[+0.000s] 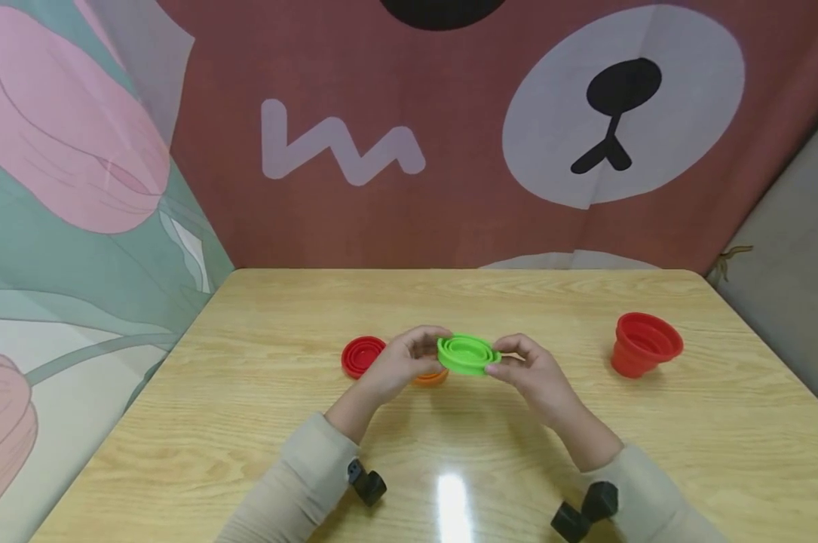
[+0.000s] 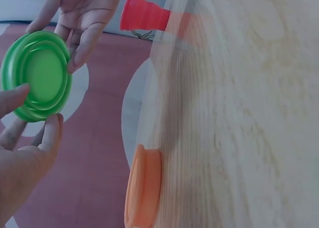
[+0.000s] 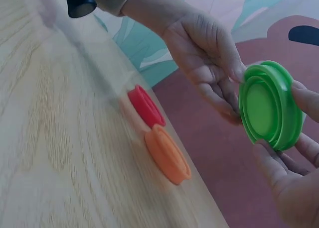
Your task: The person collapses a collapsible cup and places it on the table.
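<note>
Above the middle of the table, both hands hold a green collapsible cup (image 1: 468,353), folded flat into rings. My left hand (image 1: 398,366) pinches its left edge between thumb and fingers. On the opposite edge, my right hand (image 1: 536,378) has a similar pinch. The rings of the green cup (image 2: 46,77) face the left wrist camera. Partly hidden behind the left hand, a flattened orange collapsible cup (image 1: 430,378) lies on the table. Beside it is a flattened red collapsible cup (image 1: 363,356); both also appear in the right wrist view.
An expanded red cup (image 1: 642,345) stands upright on the right side of the wooden table (image 1: 300,302). A printed curtain (image 1: 463,219) hangs behind the table's far edge. Black wrist devices (image 1: 368,484) are on both sleeves.
</note>
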Motion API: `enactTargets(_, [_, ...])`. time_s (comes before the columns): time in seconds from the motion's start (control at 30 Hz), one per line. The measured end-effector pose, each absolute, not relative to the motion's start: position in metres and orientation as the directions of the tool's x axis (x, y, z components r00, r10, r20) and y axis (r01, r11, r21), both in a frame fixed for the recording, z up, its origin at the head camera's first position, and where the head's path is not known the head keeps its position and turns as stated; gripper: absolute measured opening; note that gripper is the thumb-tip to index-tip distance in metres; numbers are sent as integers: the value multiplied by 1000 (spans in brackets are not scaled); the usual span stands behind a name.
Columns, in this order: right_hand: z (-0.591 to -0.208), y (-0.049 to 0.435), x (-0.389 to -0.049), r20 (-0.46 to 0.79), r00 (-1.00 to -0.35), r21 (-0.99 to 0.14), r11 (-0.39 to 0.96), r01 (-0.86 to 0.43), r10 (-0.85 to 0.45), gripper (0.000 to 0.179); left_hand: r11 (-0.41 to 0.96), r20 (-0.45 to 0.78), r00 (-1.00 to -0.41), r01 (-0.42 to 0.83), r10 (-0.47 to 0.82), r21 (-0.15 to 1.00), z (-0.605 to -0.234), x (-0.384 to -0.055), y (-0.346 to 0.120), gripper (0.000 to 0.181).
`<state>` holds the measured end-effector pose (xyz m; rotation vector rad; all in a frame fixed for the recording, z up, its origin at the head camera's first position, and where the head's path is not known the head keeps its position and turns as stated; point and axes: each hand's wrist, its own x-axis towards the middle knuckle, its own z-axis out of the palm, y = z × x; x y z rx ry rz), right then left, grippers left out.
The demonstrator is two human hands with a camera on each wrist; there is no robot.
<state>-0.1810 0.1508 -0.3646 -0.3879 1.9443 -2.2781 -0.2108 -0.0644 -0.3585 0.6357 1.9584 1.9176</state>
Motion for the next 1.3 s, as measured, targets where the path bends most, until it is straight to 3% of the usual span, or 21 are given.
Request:
enactTargets(0.33, [-392, 168, -194, 233, -936, -968, -156, -197, -264, 34, -1, 23, -832, 27, 555, 1000, -361, -217, -58, 52])
enactTargets(0.57, [-411, 180, -206, 209, -944, -978, -30, -208, -254, 56, 14, -2, -869, 5, 494, 1000, -372, -221, -47, 50])
enactTargets(0.7, [-422, 186, -213, 222, -941, -975, -34, -221, -254, 50, 33, -49, -889, -39, 456, 999, -375, -221, -42, 46])
enactTargets(0.93, [-400, 182, -200, 203, -957, -976, 38, -215, -207, 50, -141, -126, -894, -204, 430, 969, -382, -224, -31, 40])
enactTargets(1.3, [-387, 191, -199, 160, -975, -956, 223, -192, -155, 48, -188, -178, -930, -247, 322, 950, -389, -229, -12, 36])
